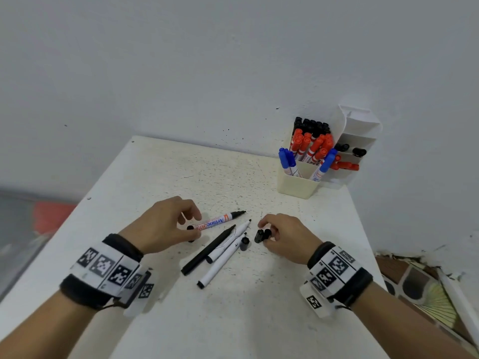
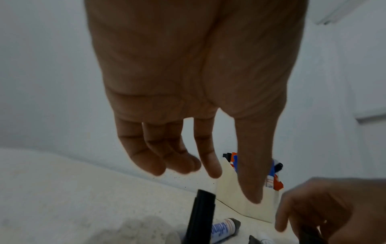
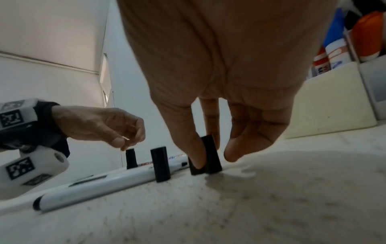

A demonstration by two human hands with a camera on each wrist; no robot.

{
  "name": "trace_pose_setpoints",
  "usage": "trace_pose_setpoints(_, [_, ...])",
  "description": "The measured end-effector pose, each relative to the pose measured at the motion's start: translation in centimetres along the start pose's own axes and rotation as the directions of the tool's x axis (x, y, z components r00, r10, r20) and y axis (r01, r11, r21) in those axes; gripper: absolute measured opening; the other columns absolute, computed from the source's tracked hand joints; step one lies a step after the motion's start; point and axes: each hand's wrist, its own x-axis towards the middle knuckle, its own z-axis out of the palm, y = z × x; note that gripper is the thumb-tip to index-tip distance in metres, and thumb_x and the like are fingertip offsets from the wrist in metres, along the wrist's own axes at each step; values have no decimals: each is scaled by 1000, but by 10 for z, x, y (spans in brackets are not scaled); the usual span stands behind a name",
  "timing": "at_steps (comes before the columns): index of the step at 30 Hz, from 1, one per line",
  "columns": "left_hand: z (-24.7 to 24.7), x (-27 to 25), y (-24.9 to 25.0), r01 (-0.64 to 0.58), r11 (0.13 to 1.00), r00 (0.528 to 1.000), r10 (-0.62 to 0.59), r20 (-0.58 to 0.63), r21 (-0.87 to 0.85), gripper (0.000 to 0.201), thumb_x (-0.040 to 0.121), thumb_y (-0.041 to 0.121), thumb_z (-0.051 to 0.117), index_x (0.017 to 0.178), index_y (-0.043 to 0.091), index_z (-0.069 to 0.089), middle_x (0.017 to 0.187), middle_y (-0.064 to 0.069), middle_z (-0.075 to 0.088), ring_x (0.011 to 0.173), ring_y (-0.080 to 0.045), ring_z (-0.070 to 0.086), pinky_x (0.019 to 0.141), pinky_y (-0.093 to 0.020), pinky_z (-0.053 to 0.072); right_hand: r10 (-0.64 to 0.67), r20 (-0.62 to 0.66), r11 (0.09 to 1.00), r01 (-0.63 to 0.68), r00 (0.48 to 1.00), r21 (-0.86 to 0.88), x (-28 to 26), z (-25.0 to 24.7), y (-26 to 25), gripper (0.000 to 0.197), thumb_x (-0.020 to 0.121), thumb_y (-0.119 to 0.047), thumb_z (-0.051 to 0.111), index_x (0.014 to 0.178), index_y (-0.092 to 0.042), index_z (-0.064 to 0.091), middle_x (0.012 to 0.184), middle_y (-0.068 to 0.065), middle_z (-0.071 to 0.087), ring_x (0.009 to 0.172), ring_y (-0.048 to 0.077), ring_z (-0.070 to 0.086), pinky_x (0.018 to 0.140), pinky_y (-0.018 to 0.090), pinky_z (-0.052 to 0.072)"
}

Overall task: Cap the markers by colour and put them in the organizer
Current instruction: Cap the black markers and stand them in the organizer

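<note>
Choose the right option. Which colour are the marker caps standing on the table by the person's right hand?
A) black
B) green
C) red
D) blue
A: the two caps touched by the right hand are black, as is the cap standing beside the white marker.

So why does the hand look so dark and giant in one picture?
Left wrist view: the left hand sits close to the lens, shaded against the bright white wall, stretched by the wide angle. Head view: evenly lit; the white table edges bend.
</note>
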Motion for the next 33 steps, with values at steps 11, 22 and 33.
trace_pose_setpoints(11, [21, -29, 16, -11, 927, 981, -63, 185, 375, 34, 80, 54, 64, 77, 28, 43, 73, 9, 59, 66, -9, 54, 56, -23, 37, 64, -164, 974, -26, 984, 227, -42, -25, 1, 38, 92, -21, 56, 128, -33, 48, 97, -8, 53, 76, 10, 56, 71, 22, 47])
trace_pose_setpoints(22, [9, -46, 32, -157, 987, 988, 156, -21, -36, 29, 82, 27, 72, 73, 28, 45, 63, 7, 58, 60, -12, 57, 58, -26, 48, 134, -375, 806, 119, 917, 580, -74, -6, -47, 11, 92, -15, 61, 96, -23, 67, 77, -10, 67, 69, 8, 61, 66, 18, 50])
trace_pose_setpoints(33, [30, -18, 88, -299, 898, 954, 293, -71, -323, 17, 90, 43, 65, 84, 27, 61, 80, 10, 69, 78, -11, 66, 72, -30, 54, 393, -359, 422, 181, 846, 888, -78, -14, -63, 18, 100, -26, 49, 96, -9, 54, 55, 5, 45, 44, 24, 43, 44, 33, 41])
